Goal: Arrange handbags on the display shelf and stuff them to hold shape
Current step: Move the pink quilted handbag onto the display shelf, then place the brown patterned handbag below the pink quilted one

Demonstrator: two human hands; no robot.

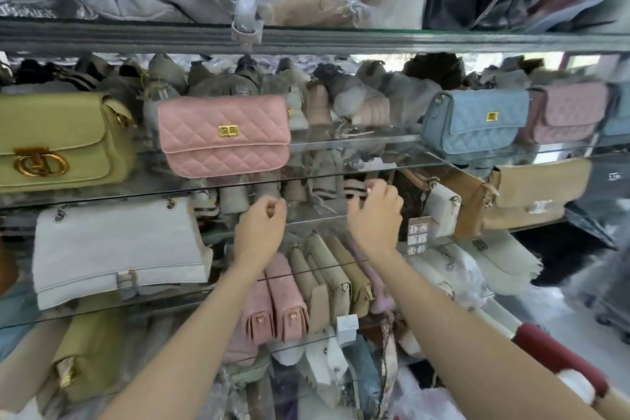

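Centrally, left hand (264, 218) is shown curled, nothing held, right hand (375, 211) curled, grasp indeterminable, pink quilted handbag (223, 136) displayed above.

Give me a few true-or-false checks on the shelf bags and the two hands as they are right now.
1. The pink quilted bag and the blue quilted bag stand on the same glass shelf. True.
2. The left hand holds the pink quilted bag. False: it is below that shelf's edge, apart from the bag.
3. An olive bag with a round gold clasp stands left of the pink quilted bag. True.
4. The blue quilted bag's clasp is silver. False: it is gold.
5. The pale grey flap bag lies right of the right hand. False: it lies left of both hands, one shelf down.
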